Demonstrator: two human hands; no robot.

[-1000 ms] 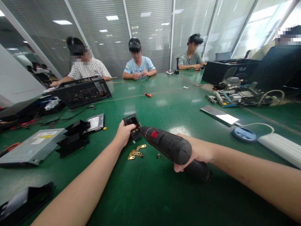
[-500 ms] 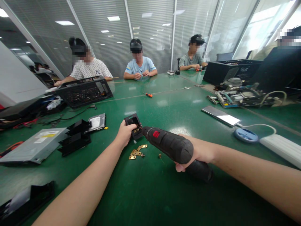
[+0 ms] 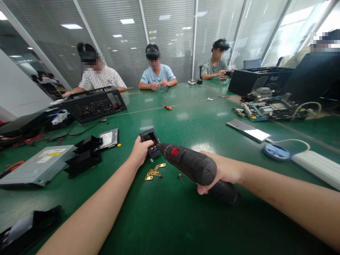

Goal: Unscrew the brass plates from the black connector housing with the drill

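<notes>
Left hand (image 3: 140,151)'s gripping the black bracket (image 3: 154,153), right hand (image 3: 219,170)'s wrapped round the drill (image 3: 190,161), nose right up at it. Seems partway: brass-looking bits (image 3: 153,148) sit inside, while gold plates (image 3: 154,173) and a screw (image 3: 180,176) lie loose on the table (image 3: 164,216).

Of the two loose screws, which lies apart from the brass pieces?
The screw on the right, by itself below the drill in this view; the other screw lies right beside the brass pieces.

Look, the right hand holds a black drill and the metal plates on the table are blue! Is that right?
Not quite: the head view shows the metal plates on the table are gold-coloured. The right hand does hold a black drill.
</notes>
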